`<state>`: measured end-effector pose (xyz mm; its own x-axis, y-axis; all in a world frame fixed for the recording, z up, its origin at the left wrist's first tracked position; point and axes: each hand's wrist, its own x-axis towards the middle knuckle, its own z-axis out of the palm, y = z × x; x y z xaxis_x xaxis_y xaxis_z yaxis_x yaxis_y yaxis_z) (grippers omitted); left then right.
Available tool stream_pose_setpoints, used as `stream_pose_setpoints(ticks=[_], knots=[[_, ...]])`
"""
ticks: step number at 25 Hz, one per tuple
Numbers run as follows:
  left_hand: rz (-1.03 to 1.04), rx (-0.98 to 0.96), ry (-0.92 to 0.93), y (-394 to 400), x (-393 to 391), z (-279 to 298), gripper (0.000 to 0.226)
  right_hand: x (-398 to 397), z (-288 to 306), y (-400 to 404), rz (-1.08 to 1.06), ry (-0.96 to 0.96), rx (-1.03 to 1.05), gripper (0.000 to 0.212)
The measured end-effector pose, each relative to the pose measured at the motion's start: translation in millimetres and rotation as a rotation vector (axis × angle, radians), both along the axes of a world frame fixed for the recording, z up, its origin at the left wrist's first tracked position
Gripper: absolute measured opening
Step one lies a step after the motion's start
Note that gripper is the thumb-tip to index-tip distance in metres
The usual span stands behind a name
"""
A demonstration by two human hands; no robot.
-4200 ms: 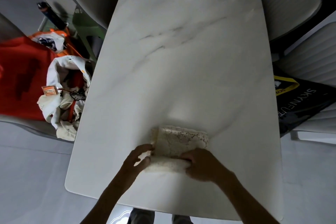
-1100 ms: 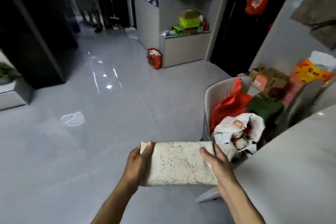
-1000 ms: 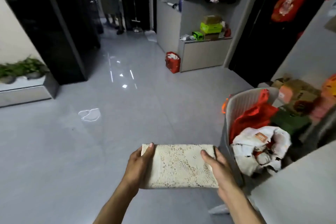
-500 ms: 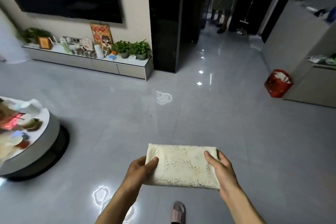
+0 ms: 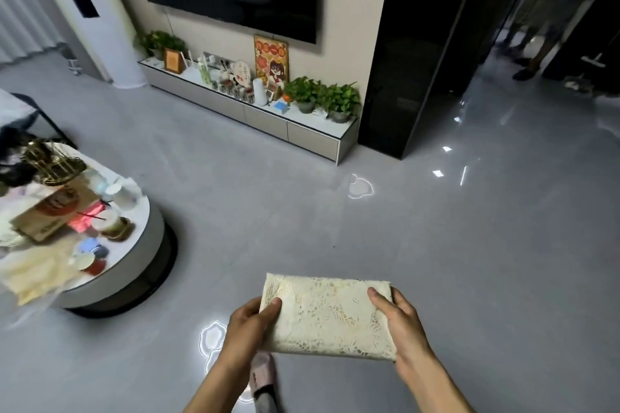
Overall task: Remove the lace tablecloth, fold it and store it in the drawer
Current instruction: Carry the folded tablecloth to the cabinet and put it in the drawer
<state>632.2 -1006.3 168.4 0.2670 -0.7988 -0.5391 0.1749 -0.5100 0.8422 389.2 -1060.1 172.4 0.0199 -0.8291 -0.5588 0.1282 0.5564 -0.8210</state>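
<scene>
The cream lace tablecloth (image 5: 327, 315) is folded into a thick flat rectangle and held level in front of me, above the grey floor. My left hand (image 5: 250, 325) grips its left edge with the thumb on top. My right hand (image 5: 399, 322) grips its right edge the same way. Ahead, along the wall under a dark television, runs a low white TV cabinet (image 5: 255, 114) with drawer fronts (image 5: 312, 141), all of them closed.
A round white coffee table (image 5: 134, 265), crowded with cups and a box, stands at the left. A tall black cabinet (image 5: 419, 60) rises right of the TV cabinet. Potted plants (image 5: 322, 95) and ornaments sit on the cabinet top. Someone's legs (image 5: 530, 47) show in the far-right doorway.
I lifted the folded tablecloth off the marble table, turned left away from it and walked into the living room. The TV cabinet is now closer and more central. My grip is unchanged.
</scene>
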Motion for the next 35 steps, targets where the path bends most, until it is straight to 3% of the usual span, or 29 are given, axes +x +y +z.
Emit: stream_pose_setpoints(ticks=[7, 10, 24, 30, 35], knots=[[-0.009, -0.009, 0.044, -217.2, 128.4, -13.9, 0.017, 125.5, -9.6, -203.9, -0.043, 0.014, 0.044, 0.029], [-0.07, -0.01, 0.024, -314.6, 173.8, 0.4, 0.017, 166.7, -2.7, -287.4, -0.064, -0.016, 0.052, 0.014], [-0.089, 0.055, -0.021, -751.8, 319.1, -42.5, 0.015, 315.3, -41.2, -720.4, -0.124, 0.061, 0.172, 0.007], [-0.224, 0.157, 0.04, -923.8, 380.5, -107.2, 0.024, 377.0, -95.0, -857.8, -0.244, 0.178, 0.163, 0.01], [-0.414, 0.238, 0.116, -1051.4, 414.8, -183.9, 0.049, 412.0, -178.8, -952.4, -0.445, 0.206, 0.185, 0.018]])
